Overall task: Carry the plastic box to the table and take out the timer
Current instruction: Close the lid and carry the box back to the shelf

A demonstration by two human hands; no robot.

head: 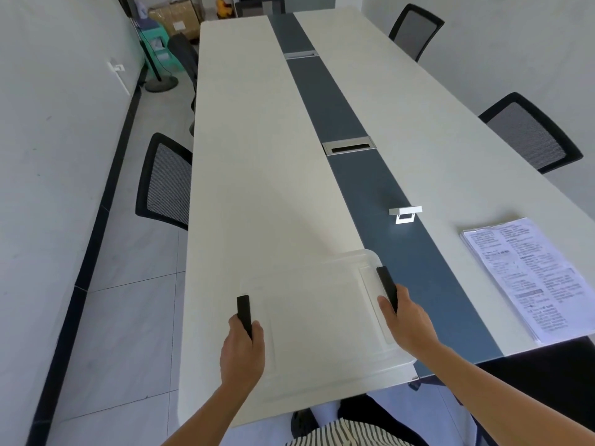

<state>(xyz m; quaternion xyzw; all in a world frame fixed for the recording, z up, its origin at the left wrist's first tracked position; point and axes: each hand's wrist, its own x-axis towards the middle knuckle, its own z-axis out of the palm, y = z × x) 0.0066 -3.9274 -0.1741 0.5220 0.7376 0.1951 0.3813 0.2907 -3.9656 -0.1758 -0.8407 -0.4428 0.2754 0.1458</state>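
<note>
In the head view, a translucent white plastic box (322,320) with its lid on sat at the near end of the long white surface (251,162), its right edge reaching the dark centre strip. The left hand (242,352) was clenched around the black latch on the box's left side, and the right hand (406,320) gripped the black latch on its right side. A stack of printed papers (528,278) lay well apart to the right. The timer could not be seen.

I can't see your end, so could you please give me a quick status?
Both hands, left, right, gripping the plastic box by its black handles. Lid on, timer unseen. Papers off right.
</note>
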